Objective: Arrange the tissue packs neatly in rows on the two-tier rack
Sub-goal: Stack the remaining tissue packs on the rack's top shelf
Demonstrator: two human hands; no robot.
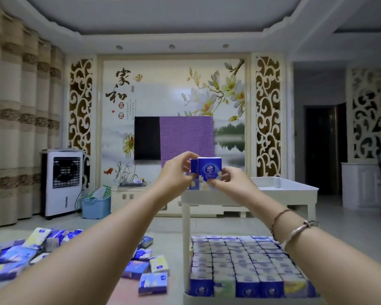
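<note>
A living room with a painted feature wall and a partly covered television (173,138) is seen behind a white two-tier rack (295,190). Its lower tier (186,260) is filled edge to edge with tissue packs in rows (244,263); the upper tier appears bare apart from the near left corner. There, a few upright packs (206,172) are pinched between the left hand (176,172) and the right hand (231,181), fingers curled on the outer faces. Loose packs (152,280) are scattered on the floor. The packs are judged light, soft and slippery in their film, best squeezed gently on the broad faces.
</note>
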